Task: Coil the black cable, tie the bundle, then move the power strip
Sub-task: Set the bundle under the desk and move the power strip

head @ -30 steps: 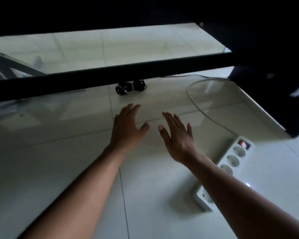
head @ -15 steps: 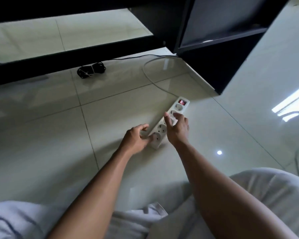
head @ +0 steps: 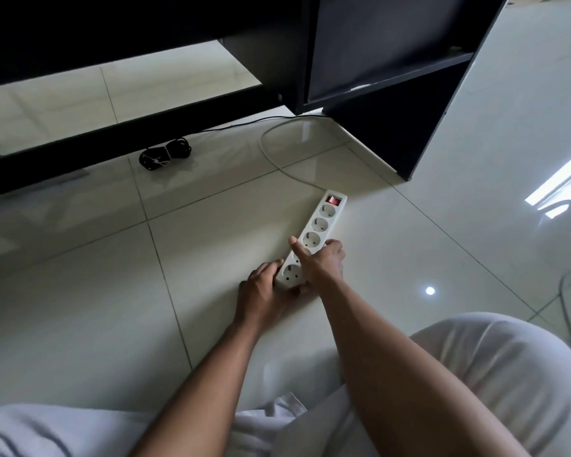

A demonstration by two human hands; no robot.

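Note:
A white power strip with several round sockets and a red switch lies on the pale tiled floor. My left hand grips its near end, thumb under the end and fingers on the left side. My right hand holds the strip across its middle, thumb on the left edge and fingers over the right. The strip's white cord curves away toward the black furniture. The black cable lies coiled and tied in a small bundle by the furniture's lower rail, well away from both hands.
A black desk or cabinet stands at the back, with a low black rail across the floor on the left. My knees in light trousers fill the lower frame. Another thin cable loops at the right edge.
Both hands went from hovering open near the cable bundle down to the power strip and took hold of it. My head has turned right and pulled back.

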